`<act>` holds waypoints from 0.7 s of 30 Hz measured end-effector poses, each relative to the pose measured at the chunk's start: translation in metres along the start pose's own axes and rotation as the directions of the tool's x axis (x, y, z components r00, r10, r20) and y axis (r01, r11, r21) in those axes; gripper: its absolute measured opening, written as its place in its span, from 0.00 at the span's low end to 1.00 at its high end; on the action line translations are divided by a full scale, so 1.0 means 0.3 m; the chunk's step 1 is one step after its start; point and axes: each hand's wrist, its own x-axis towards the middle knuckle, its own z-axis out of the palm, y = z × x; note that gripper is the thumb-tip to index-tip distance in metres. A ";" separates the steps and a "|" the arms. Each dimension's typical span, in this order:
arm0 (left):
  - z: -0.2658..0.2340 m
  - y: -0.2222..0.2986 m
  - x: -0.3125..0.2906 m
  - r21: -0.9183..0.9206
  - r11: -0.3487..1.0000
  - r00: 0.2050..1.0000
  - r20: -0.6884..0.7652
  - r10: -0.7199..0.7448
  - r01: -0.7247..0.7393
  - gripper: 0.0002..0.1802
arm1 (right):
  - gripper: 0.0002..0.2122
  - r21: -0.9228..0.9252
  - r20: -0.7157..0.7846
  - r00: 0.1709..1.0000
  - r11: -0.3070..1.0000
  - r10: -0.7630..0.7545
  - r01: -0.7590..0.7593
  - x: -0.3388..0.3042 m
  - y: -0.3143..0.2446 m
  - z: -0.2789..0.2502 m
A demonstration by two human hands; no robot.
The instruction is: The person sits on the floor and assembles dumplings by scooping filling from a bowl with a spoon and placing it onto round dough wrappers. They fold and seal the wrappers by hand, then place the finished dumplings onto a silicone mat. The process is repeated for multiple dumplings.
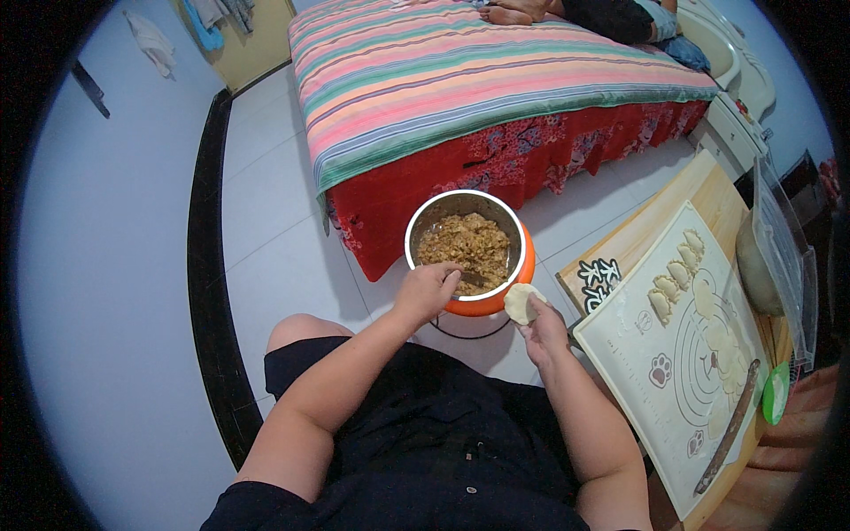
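A steel bowl (415, 232) of brownish minced filling (469, 243) sits in front of me on an orange base (529, 265). My left hand (428, 290) is closed in a pinch over its near left rim, on a thin spoon-like utensil (476, 279) dipped in the filling; its exact kind is hard to make out. To the right of the bowl my right hand (545, 333) grips a round, flat dumpling wrapper (521, 303) by its edge. The wrapper's upper face looks bare.
At right, a wooden table (660, 205) bears a white kneading mat (611, 332) with several folded dumplings (677, 274), loose wrappers (726, 354), a rolling pin (730, 429) and a green-rimmed dish (776, 394). A striped bed (496, 80) stands ahead, with a person's feet (509, 13) on it.
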 end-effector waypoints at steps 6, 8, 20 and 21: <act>0.044 -0.022 -0.002 -0.054 0.995 0.997 0.007 0.079 -0.078 0.14 | 0.16 -0.031 -0.019 1.000 0.999 0.017 -0.017 -0.012 -0.010 0.009; 0.045 -0.024 0.000 -0.083 0.993 0.997 0.017 0.081 -0.080 0.14 | 0.15 -0.032 -0.012 1.000 0.999 0.014 -0.014 -0.004 -0.008 0.001; 0.023 -0.100 0.038 -0.662 0.662 0.934 0.200 -0.297 0.352 0.15 | 0.16 0.006 0.031 0.999 1.000 -0.008 0.008 -0.016 -0.013 0.014; 0.027 -0.102 0.042 -0.681 0.617 0.915 0.237 -0.325 0.395 0.16 | 0.16 0.003 0.032 0.999 1.000 -0.009 0.009 -0.012 -0.013 0.003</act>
